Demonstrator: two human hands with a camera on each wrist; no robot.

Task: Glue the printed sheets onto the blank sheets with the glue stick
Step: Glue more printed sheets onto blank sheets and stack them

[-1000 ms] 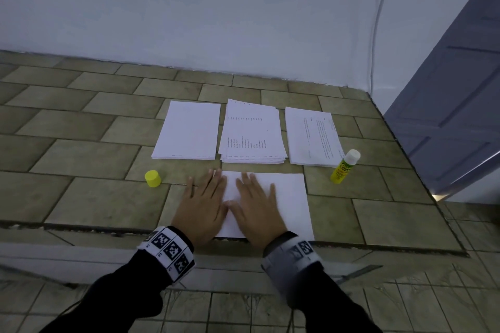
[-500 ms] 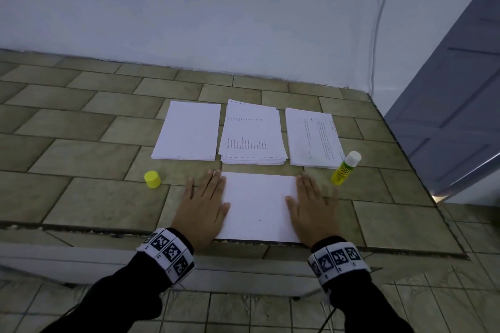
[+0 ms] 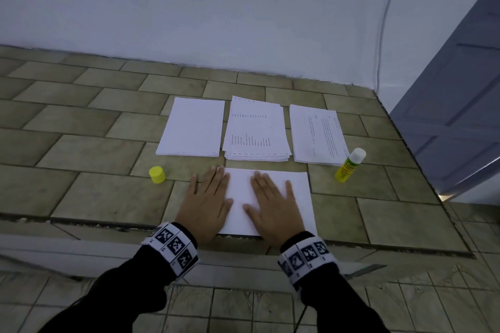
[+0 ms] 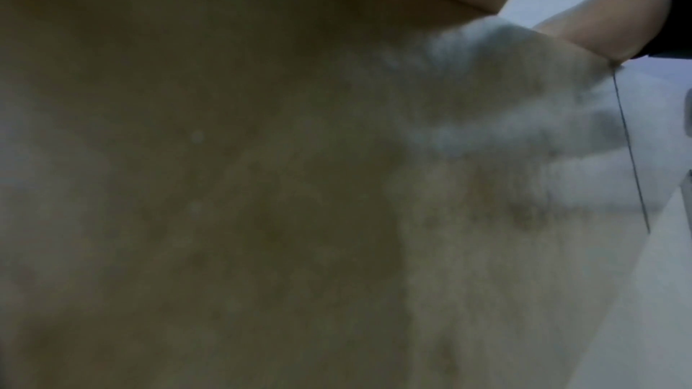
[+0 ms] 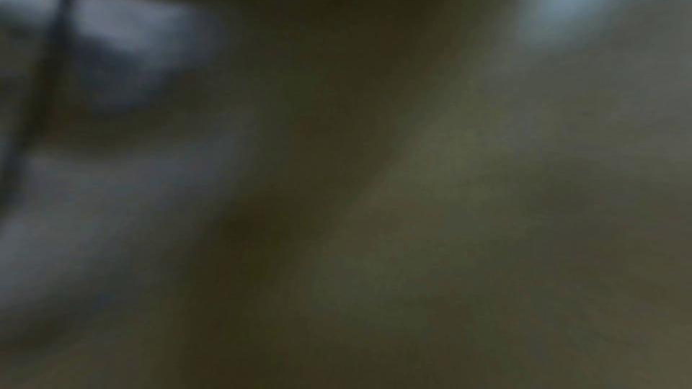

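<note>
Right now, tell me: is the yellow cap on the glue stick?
No. The yellow cap stands alone on the tiles left of the hands, far from the glue stick.

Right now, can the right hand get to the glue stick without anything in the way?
Probably yes. The right hand lies flat on the sheet, and only bare tile separates it from the glue stick to its right.

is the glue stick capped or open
Open: the yellow cap sits apart on the tiles, left of the hands; the glue stick shows its bare white end.
</note>
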